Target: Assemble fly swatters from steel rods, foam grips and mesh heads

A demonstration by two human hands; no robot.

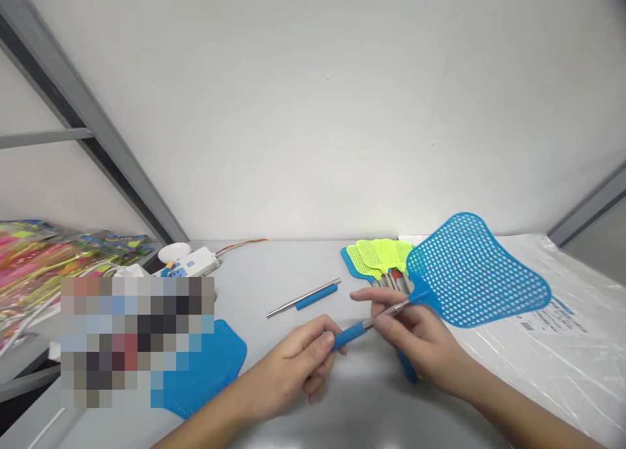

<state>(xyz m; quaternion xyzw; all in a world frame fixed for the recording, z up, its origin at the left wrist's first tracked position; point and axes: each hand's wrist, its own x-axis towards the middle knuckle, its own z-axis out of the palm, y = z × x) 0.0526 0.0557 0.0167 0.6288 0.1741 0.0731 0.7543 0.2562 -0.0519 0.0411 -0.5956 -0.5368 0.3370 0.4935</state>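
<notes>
A blue fly swatter [482, 276] is held between my two hands, its mesh head up and to the right. My left hand [306, 361] is closed around the blue grip [349, 336] at the handle's lower end. With its thumb and fingers, my right hand [418, 328] pinches the metal shaft just below the head. Behind my hands, a metal rod [293, 304] lies on the table beside a blue grip sleeve [317, 296]. Yellow-green fly swatters [384, 253] lie in a pile beyond my right hand, with a blue one under them. Near my left forearm lie blue mesh heads [220, 351].
The grey table [244, 279] meets a white wall at the back. A white power strip [195, 264] with wires sits at the back left. Colourful packaged goods [44, 266] are heaped at far left. Clear plastic sheeting [548, 364] covers the right side. A pixelated patch hides part of the left.
</notes>
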